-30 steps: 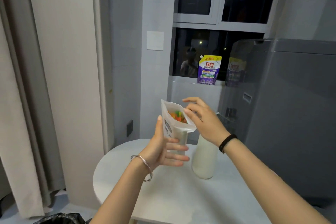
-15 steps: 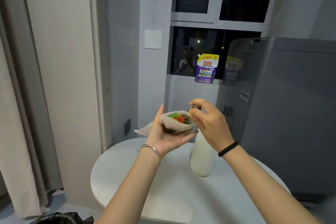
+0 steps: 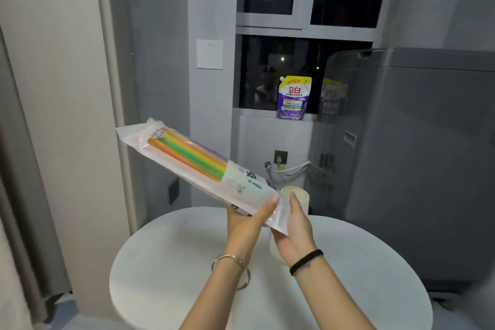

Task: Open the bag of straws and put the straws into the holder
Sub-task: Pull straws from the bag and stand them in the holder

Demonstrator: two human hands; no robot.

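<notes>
A long clear plastic bag of straws point(image 3: 198, 166) is held tilted above the table, its sealed end up to the left and its mouth down to the right. Orange, green, yellow, pink and purple straws point(image 3: 187, 154) show inside. My left hand point(image 3: 247, 218) grips the bag's lower part from beneath. My right hand point(image 3: 294, 225) holds the bag's mouth edge, right beside the rim of the tall white holder point(image 3: 296, 194). The holder stands on the round white table point(image 3: 166, 270), mostly hidden behind my right hand.
A grey washing machine point(image 3: 417, 158) stands close on the right. A purple detergent pouch point(image 3: 294, 98) sits on the window sill behind. Wall and a curtain point(image 3: 24, 195) lie to the left. A hose and wall outlets sit behind the table.
The bag has swung from mouth-up to lying tilted, mouth lowered toward the holder's rim. Both hands shifted grip to its lower end, and my view dropped slightly.
</notes>
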